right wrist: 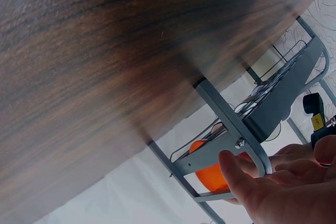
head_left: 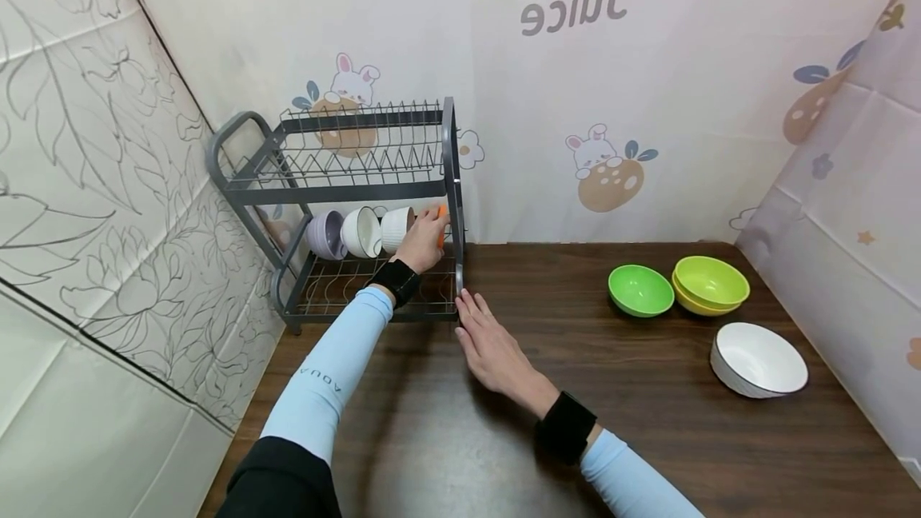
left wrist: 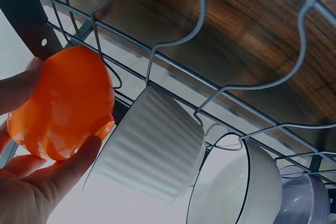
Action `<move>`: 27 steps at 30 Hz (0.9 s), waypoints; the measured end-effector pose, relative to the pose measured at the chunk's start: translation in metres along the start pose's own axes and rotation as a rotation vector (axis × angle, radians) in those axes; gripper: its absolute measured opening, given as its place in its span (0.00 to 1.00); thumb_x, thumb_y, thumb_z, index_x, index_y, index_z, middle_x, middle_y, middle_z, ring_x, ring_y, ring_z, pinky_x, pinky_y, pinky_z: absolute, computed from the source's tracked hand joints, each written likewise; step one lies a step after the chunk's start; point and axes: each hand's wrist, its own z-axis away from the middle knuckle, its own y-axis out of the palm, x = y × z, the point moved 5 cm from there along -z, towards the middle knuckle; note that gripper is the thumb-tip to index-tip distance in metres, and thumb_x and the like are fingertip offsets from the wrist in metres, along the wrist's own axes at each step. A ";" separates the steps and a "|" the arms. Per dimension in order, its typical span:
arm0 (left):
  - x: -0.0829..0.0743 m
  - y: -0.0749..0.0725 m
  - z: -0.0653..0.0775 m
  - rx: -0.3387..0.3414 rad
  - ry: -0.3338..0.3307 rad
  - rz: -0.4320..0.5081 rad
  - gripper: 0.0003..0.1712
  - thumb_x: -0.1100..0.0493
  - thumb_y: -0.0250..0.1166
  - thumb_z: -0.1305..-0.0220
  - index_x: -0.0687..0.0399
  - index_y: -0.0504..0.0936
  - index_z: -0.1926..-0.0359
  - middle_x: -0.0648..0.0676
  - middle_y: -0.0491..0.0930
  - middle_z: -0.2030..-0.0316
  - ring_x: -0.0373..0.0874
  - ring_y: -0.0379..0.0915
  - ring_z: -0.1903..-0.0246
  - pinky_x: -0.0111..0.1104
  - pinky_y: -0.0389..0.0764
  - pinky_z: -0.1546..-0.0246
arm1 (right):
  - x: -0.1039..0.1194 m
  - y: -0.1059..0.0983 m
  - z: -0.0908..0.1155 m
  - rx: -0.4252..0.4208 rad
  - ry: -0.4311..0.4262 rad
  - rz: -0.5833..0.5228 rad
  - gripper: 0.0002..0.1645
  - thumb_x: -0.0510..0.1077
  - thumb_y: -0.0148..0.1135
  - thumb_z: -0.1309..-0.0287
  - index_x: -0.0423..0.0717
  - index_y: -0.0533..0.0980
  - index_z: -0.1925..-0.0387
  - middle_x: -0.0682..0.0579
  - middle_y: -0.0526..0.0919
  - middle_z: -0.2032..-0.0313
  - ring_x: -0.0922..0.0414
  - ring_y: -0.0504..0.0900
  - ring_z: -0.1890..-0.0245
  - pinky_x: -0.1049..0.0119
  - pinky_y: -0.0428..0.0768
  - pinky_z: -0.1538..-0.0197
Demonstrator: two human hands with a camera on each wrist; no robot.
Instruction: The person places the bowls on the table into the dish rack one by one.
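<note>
My left hand [head_left: 423, 245] reaches into the lower tier of a grey two-tier dish rack [head_left: 338, 195]. It grips an orange bowl [left wrist: 73, 100] at the tier's right end, thumb on one side and fingers on the other. Beside that bowl stands a white ribbed bowl [left wrist: 152, 145], tipped on its side. Further left are a white bowl with a dark rim [head_left: 361, 232] and purple bowls [head_left: 326, 235]. My right hand [head_left: 492, 346], fingers extended, touches the rack's front right post near its foot.
On the brown wooden table [head_left: 576, 326], to the right, sit a green bowl [head_left: 640, 291], a lime bowl [head_left: 711, 281] stacked in a yellow one [head_left: 701, 308], and a white bowl [head_left: 759, 360]. The rack's upper tier has wire dividers. Printed sheets cover the walls behind and at both sides.
</note>
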 end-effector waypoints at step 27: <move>0.004 0.004 0.000 0.016 0.002 -0.028 0.39 0.72 0.77 0.42 0.64 0.72 0.31 0.70 0.68 0.32 0.60 0.68 0.34 0.45 0.78 0.37 | 0.001 0.000 0.000 0.008 0.013 -0.005 0.33 0.48 0.40 0.14 0.34 0.55 0.20 0.40 0.50 0.19 0.44 0.47 0.19 0.51 0.56 0.21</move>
